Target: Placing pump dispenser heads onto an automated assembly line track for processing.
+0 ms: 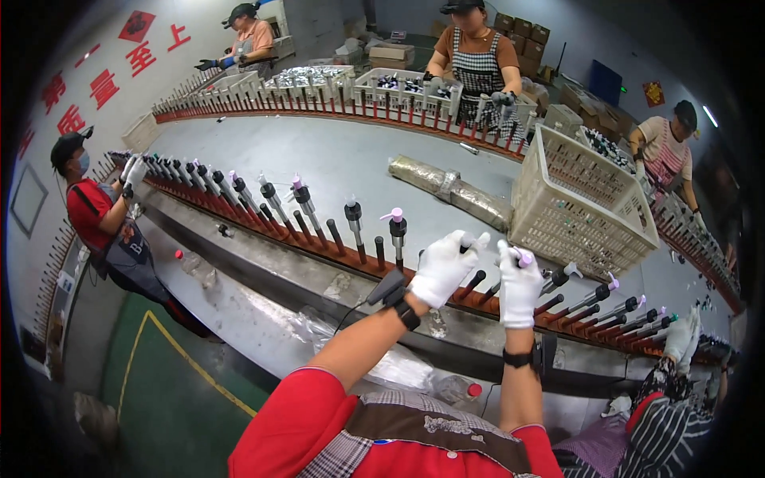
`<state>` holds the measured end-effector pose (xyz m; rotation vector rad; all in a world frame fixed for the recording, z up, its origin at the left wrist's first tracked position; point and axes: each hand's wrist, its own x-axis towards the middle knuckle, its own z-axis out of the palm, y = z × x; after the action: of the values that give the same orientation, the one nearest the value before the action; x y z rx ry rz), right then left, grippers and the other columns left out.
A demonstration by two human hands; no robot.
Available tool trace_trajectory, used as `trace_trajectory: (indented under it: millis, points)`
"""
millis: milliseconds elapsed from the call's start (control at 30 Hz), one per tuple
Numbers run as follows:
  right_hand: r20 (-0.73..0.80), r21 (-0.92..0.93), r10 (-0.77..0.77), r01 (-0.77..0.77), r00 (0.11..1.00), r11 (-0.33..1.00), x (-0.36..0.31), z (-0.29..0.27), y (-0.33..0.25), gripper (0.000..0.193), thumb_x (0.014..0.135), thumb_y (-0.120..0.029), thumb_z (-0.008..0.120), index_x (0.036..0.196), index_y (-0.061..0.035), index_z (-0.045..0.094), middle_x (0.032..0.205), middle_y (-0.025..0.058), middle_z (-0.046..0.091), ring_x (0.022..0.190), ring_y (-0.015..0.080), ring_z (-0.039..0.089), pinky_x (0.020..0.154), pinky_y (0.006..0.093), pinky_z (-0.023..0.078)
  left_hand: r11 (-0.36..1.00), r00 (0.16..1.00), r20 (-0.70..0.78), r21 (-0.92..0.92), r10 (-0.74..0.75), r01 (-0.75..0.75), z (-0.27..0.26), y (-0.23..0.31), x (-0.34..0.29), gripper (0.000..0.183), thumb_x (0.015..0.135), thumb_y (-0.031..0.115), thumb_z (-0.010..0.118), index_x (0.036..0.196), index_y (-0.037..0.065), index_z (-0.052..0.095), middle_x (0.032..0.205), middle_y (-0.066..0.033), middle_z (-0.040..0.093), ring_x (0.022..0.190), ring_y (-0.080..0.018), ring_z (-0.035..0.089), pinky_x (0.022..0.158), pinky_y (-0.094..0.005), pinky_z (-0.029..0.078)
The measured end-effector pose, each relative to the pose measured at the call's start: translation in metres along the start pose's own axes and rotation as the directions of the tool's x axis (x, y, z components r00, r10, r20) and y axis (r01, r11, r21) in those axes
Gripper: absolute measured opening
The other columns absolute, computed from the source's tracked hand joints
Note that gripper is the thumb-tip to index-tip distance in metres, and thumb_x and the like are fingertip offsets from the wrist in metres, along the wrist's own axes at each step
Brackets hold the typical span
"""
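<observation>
My left hand [446,268], in a white glove, is closed above the row of pegs. A small dark bit [464,248] shows at its fingertips; what it belongs to is hidden. Beside it to the right, my right hand [519,288], gloved too, grips a lotion pump with a lilac head [523,256]; its lower part is behind the fingers. Left of my hands, a lilac-headed pump [397,227] and a clear-headed pump [353,215] stand upright on pegs. To the right, more pumps [595,295] lean on the same rail, next to bare dark pegs [476,280].
A beige plastic crate [586,203] stands beyond my right hand. Left of it lies a long taped roll [450,190] on the grey table [295,151]. Co-workers stand around the belt, one at the left [88,215]; another's gloved hands [682,338] work close at the right.
</observation>
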<state>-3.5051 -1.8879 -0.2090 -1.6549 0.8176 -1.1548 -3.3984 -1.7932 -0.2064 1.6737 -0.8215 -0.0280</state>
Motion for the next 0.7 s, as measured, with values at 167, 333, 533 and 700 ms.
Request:
trace_trajectory:
  millis: [167, 333, 533, 700]
  points:
    - [-0.078, -0.132, -0.099, 0.088, 0.992, 0.987, -0.043, -0.058, 0.012, 0.024, 0.094, -0.001, 0.067, 0.117, 0.0039, 0.067, 0.108, 0.0086, 0.071, 0.099, 0.0156, 0.066, 0.094, 0.0292, 0.051, 0.872, 0.962, -0.061, 0.442, 0.265, -0.212, -0.06, -0.012, -0.025, 0.039, 0.096, 0.033, 0.067, 0.067, 0.006, 0.062, 0.059, -0.0109, 0.06, 0.049, -0.0294, 0.06, 0.048, -0.037, 0.047]
    - [-0.384, -0.306, -0.242, 0.124, 0.891, 0.944, -0.021, -0.076, 0.015, 0.065, 0.087, -0.009, 0.077, 0.144, -0.0025, 0.047, 0.131, 0.0156, 0.056, 0.116, 0.0236, 0.055, 0.103, 0.036, 0.042, 0.985, 0.985, -0.014, -0.004, 0.17, -0.17, -0.03, 0.018, -0.023, 0.036, 0.095, 0.033, 0.067, 0.113, 0.001, 0.066, 0.096, -0.0191, 0.07, 0.094, -0.0368, 0.068, 0.086, -0.04, 0.054]
    - [-0.342, -0.361, -0.361, 0.233, 0.868, 0.903, -0.005, -0.04, 0.0, 0.075, 0.084, -0.012, 0.081, 0.148, -0.0056, 0.043, 0.117, 0.011, 0.059, 0.102, 0.0191, 0.054, 0.092, 0.0338, 0.044, 0.801, 0.933, 0.186, -0.479, -0.307, 0.359, 0.003, -0.013, 0.028, 0.025, 0.099, 0.027, 0.067, 0.084, 0.006, 0.063, 0.073, 0.003, 0.063, 0.067, -0.0051, 0.06, 0.064, -0.0237, 0.05]
    - [-0.399, 0.008, -0.181, 0.201, 0.899, 0.98, 0.011, -0.01, 0.005, 0.032, 0.087, -0.01, 0.077, 0.115, -0.0015, 0.065, 0.1, 0.0059, 0.063, 0.089, 0.0134, 0.057, 0.083, 0.0303, 0.047, 0.878, 0.957, 0.061, -0.385, -0.284, 0.285, -0.024, -0.038, 0.039, 0.029, 0.098, 0.024, 0.068, 0.077, 0.006, 0.06, 0.067, 0.0018, 0.059, 0.057, -0.006, 0.056, 0.054, -0.0249, 0.047]
